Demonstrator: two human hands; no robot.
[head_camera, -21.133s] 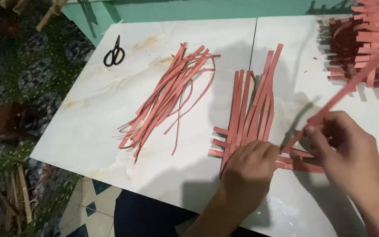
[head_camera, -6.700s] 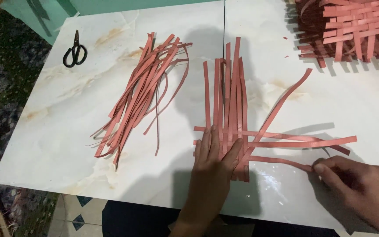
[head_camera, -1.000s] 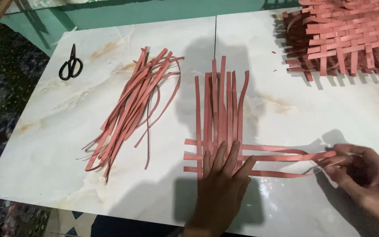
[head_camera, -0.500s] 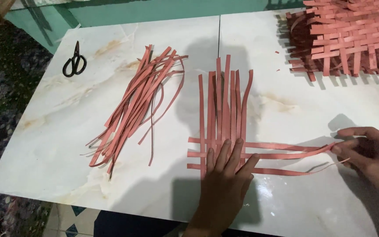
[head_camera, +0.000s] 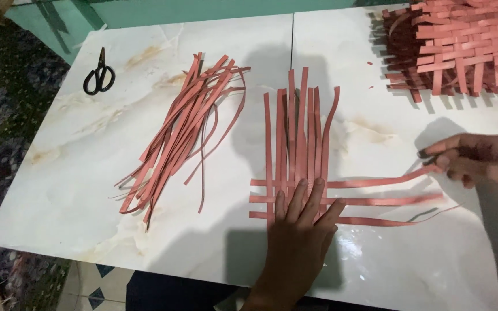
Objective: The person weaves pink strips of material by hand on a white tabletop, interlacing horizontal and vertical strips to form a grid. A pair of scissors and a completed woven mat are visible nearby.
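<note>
My left hand (head_camera: 298, 230) lies flat, fingers spread, on the near end of a small weave of red strips (head_camera: 298, 144): several upright strips crossed by three horizontal ones. My right hand (head_camera: 479, 164) hovers at the right and pinches the raised far end of the top horizontal strip (head_camera: 376, 182) between thumb and fingers. The two lower horizontal strips lie flat on the white marble table (head_camera: 87, 190).
A loose pile of red strips (head_camera: 183, 126) lies left of the weave. Black scissors (head_camera: 98, 75) rest at the far left. A stack of woven red mats (head_camera: 462, 46) sits at the far right corner. The table's edge runs along the left and near sides.
Since a second ago my right hand has slid right along the top horizontal strip and lifted its end. My left hand has stayed pressed on the weave.
</note>
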